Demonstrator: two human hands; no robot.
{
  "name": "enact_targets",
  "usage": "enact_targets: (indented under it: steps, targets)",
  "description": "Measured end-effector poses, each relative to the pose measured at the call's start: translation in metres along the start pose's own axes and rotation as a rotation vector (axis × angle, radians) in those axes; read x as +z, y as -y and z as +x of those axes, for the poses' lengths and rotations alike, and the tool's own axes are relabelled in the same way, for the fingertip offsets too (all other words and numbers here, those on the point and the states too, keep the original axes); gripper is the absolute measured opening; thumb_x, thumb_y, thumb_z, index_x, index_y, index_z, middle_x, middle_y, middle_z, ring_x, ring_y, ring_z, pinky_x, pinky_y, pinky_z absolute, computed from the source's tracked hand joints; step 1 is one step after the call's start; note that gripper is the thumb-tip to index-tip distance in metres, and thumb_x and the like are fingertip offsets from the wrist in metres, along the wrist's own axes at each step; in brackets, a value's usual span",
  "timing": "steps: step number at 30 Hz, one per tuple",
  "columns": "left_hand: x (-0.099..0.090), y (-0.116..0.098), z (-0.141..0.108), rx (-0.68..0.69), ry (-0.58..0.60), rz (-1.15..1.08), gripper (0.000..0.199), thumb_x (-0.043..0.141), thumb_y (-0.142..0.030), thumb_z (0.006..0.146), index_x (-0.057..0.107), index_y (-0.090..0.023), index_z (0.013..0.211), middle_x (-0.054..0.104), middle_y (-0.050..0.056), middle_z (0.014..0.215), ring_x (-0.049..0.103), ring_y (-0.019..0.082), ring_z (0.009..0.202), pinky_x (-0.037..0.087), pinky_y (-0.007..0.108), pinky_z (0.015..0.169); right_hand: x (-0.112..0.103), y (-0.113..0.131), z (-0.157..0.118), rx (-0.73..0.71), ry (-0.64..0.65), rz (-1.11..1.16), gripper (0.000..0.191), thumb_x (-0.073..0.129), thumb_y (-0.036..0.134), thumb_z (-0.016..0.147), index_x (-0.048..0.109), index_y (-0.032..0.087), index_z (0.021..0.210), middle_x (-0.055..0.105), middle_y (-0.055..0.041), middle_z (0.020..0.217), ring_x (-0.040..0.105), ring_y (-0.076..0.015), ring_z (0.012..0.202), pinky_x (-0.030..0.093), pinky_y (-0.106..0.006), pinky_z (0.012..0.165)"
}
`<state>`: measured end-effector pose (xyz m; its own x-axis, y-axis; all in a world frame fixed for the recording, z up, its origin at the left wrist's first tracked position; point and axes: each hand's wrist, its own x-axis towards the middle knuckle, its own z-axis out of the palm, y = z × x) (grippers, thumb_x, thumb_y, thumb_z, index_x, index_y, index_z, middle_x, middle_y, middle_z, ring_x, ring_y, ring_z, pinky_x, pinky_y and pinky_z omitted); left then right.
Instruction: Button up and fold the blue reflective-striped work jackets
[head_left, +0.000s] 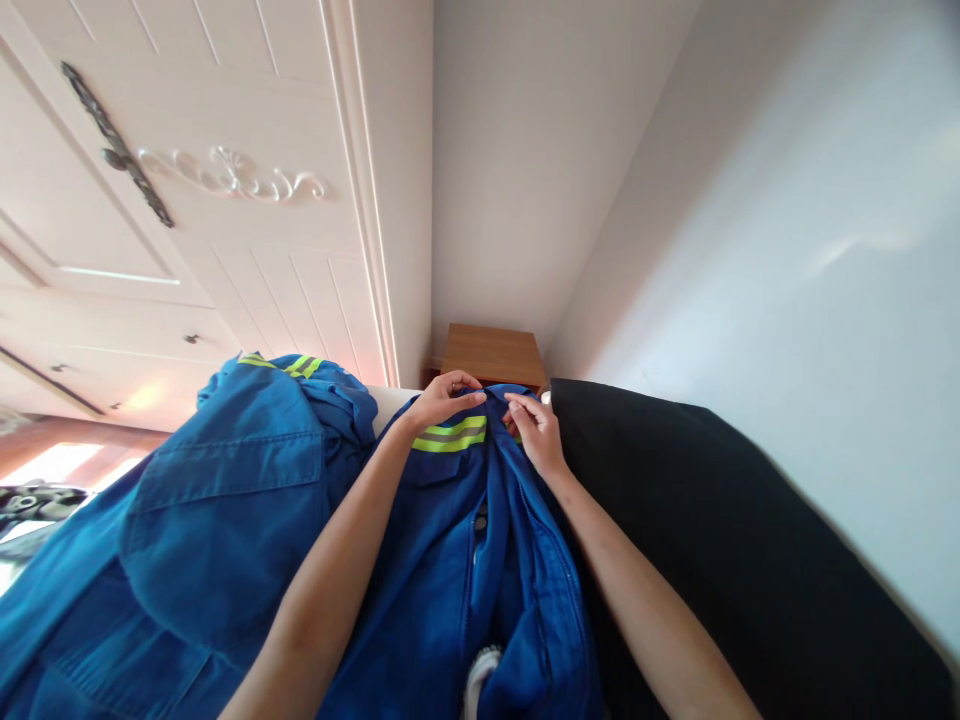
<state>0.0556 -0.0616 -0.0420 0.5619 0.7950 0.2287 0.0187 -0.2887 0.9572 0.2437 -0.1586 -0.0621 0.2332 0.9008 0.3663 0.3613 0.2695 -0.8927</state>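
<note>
A blue work garment with a yellow and grey reflective band lies spread in front of me, its front opening running down the middle. At its top edge, my left hand is closed, thumb and fingers pinching the fabric left of the opening. My right hand is closed too, its fingertips pinched at the fabric on the right side, a short gap from the left hand. What exactly lies between the right fingertips is hard to see. A round snap or button shows along the opening. Something white pokes out low in the opening.
To the left lies more blue clothing with reflective strips, bunched up. Black fabric covers the surface on the right, beside the wall. A small wooden table stands at the far end, next to a white wardrobe.
</note>
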Motion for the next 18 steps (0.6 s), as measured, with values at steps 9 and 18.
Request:
enact_targets:
  steps: [9, 18]
  targets:
    - [-0.019, -0.005, -0.025, 0.014, -0.236, 0.803, 0.036, 0.044, -0.043, 0.096, 0.063, -0.015, 0.110, 0.068, 0.014, 0.112, 0.059, 0.028, 0.112, 0.044, 0.042, 0.098, -0.022, -0.042, 0.015, 0.118, -0.117, -0.462, 0.050, 0.049, 0.009, 0.076, 0.059, 0.013, 0.126, 0.063, -0.0138, 0.119, 0.061, -0.0239, 0.108, 0.048, -0.039, 0.100]
    - [-0.063, -0.038, -0.087, -0.229, -0.035, 0.913, 0.041, 0.043, -0.036, 0.092, 0.059, -0.011, 0.120, 0.066, 0.018, 0.123, 0.061, 0.030, 0.117, 0.045, 0.037, 0.098, -0.023, -0.018, 0.013, 0.099, 0.042, -0.528, 0.056, 0.058, 0.005, 0.070, 0.056, 0.013, 0.126, 0.063, -0.0154, 0.122, 0.056, -0.0283, 0.120, 0.041, -0.041, 0.105]
